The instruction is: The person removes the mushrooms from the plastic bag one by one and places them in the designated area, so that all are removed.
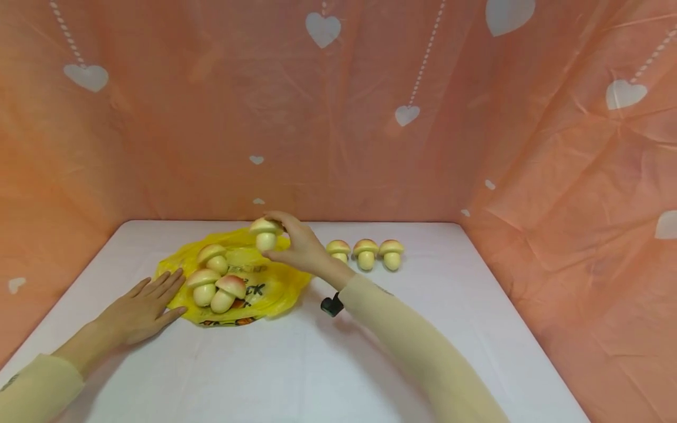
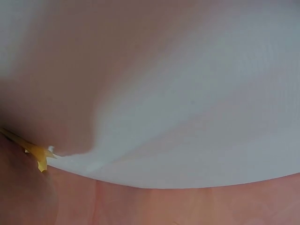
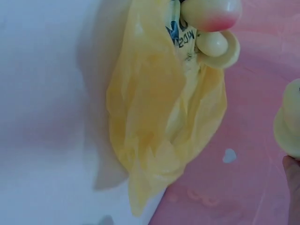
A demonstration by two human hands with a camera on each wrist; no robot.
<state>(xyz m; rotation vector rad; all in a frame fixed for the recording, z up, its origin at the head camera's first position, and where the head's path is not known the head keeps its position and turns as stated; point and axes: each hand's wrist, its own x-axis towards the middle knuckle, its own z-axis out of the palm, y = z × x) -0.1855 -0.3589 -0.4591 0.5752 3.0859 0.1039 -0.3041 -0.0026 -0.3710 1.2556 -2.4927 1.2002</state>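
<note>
My right hand [image 1: 304,247] pinches a toy mushroom [image 1: 265,241], cream with a rounded cap, above the back right part of a yellow plastic bag [image 1: 282,288]. In the right wrist view this mushroom [image 3: 289,122] is cut off by the right edge. Three similar mushrooms lie close together on the bag's left half: one behind [image 1: 213,258], one at front left [image 1: 203,289] and a red-tinged one [image 1: 228,292]. With fingers extended, my left hand [image 1: 140,308] lies palm down, its fingertips at the bag's left edge. A yellow scrap of bag [image 2: 40,157] shows in the left wrist view.
Right of the bag, three more mushrooms [image 1: 365,255] stand in a row on the white table [image 1: 296,364]; my right forearm partly covers the leftmost. A black wrist device [image 1: 332,305] hangs under that forearm. Orange cloth walls [image 1: 359,164] with white hearts enclose the back and sides.
</note>
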